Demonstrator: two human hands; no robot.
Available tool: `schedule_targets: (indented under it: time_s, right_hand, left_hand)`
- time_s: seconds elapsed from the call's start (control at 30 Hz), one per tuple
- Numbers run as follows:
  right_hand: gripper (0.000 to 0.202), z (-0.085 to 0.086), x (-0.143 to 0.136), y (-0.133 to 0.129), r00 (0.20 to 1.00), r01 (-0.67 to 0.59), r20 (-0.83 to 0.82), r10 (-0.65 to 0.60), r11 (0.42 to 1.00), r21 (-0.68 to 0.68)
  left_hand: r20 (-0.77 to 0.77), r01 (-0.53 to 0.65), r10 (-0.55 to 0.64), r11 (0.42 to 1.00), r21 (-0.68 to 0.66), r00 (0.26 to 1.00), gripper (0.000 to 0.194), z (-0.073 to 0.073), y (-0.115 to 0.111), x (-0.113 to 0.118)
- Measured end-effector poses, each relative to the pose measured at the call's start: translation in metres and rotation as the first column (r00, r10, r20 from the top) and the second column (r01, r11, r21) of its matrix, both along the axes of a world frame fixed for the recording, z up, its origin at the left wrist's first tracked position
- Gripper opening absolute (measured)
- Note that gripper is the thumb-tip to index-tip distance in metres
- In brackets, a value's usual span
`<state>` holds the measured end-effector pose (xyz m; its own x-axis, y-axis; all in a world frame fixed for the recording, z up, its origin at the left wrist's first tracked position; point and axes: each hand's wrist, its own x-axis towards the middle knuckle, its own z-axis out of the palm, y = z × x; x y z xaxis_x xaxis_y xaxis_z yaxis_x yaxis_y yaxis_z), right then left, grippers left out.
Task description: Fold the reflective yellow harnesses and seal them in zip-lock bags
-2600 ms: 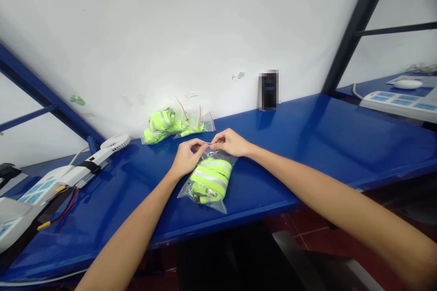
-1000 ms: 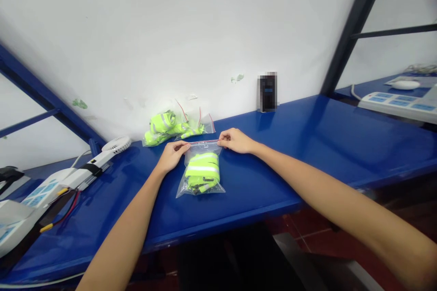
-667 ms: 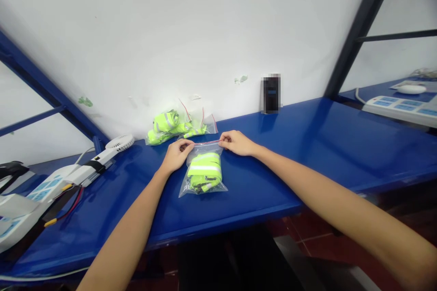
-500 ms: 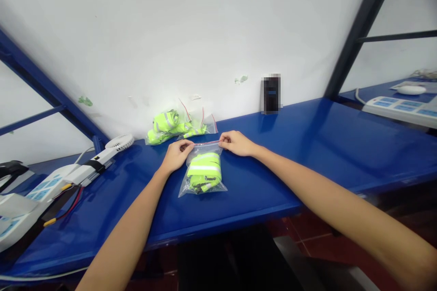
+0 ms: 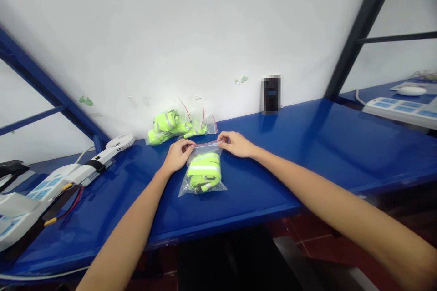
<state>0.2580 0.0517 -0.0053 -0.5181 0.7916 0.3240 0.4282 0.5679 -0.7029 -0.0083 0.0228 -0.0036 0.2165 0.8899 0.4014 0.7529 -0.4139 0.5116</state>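
A clear zip bag [image 5: 184,186] lies on the blue table in front of me, its red-lined seal at the far end. Inside it is a folded neon-yellow reflective strap or vest [image 5: 205,170] with pale silver bands; which of the two I cannot tell. My left hand [image 5: 178,153] pinches the left end of the seal between thumb and fingers. At the right end of the same seal, my right hand [image 5: 237,143] is closed in a similar pinch.
Several similar zip bags [image 5: 170,126] with neon-yellow contents lie against the wall. A white fan [image 5: 119,142], power strips [image 5: 44,186] and wires are on the left. A blurred dark object [image 5: 271,94] stands at the back. The table's front edge [image 5: 225,228] runs below the bag.
Both hands keep their pinch on the bag's seal, with only a very slight shift of the fingers. The bag stays in place.
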Motion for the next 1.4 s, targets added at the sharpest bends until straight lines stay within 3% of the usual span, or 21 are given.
schedule_targets:
  time_s: [0.1, 0.23, 0.33, 0.53, 0.73, 0.83, 0.93, 1.07, 1.17, 1.27, 1.4]
  right_hand:
    - [0.018, 0.004, 0.000, -0.005, 0.999, -0.030, -0.024, 0.030, 0.999, -0.012]
    - [0.034, 0.011, -0.001, -0.013, 0.994, -0.111, -0.026, 0.110, 0.993, -0.048]
    - [0.038, 0.013, -0.003, -0.017, 0.995, -0.099, -0.005, 0.099, 0.991, -0.091]
    - [0.033, 0.019, -0.006, -0.022, 0.985, -0.150, -0.131, 0.110, 0.923, -0.354]
    - [0.025, 0.023, -0.005, -0.024, 0.963, -0.263, -0.176, 0.204, 0.848, -0.459]
    - [0.026, 0.020, -0.009, -0.024, 0.956, -0.252, -0.267, 0.124, 0.812, -0.527]
    - [0.020, 0.018, -0.015, -0.023, 0.925, -0.205, -0.375, -0.051, 0.766, -0.610]
    - [0.015, 0.016, -0.016, -0.015, 0.787, -0.084, -0.494, -0.370, 0.728, -0.680]
    - [0.014, 0.017, -0.011, -0.008, 0.707, -0.064, -0.531, -0.467, 0.706, -0.705]
    - [0.009, 0.019, -0.007, -0.007, 0.695, -0.177, -0.556, -0.455, 0.642, -0.746]
    - [0.006, 0.023, -0.009, -0.019, 0.749, -0.432, -0.626, -0.218, 0.554, -0.711]
  left_hand:
    - [-0.031, 0.006, -0.005, 1.000, 0.015, 1.000, 0.027, 0.001, 0.000, 0.001]
    - [-0.040, 0.018, -0.016, 0.999, 0.028, 0.999, 0.028, 0.002, -0.002, 0.003]
    - [-0.021, 0.026, -0.026, 1.000, 0.008, 0.999, 0.028, 0.003, -0.004, 0.004]
    - [0.224, 0.034, -0.027, 0.999, -0.028, 0.974, 0.028, 0.005, -0.011, 0.020]
    - [0.336, 0.098, -0.078, 0.994, -0.040, 0.938, 0.031, 0.003, -0.015, 0.047]
    - [0.374, 0.058, -0.042, 0.998, -0.032, 0.927, 0.033, 0.003, -0.013, 0.046]
    - [0.495, -0.017, 0.027, 1.000, -0.024, 0.869, 0.035, 0.004, -0.005, 0.034]
    - [0.634, -0.191, 0.145, 0.981, 0.005, 0.760, 0.031, 0.008, 0.004, 0.017]
    - [0.677, -0.265, 0.132, 0.959, 0.096, 0.724, 0.025, 0.018, -0.001, 0.016]
    - [0.604, -0.297, 0.084, 0.918, 0.261, 0.792, 0.022, 0.034, -0.021, 0.026]
    - [0.276, -0.180, 0.056, 0.877, 0.446, 0.960, 0.023, 0.049, -0.052, 0.046]
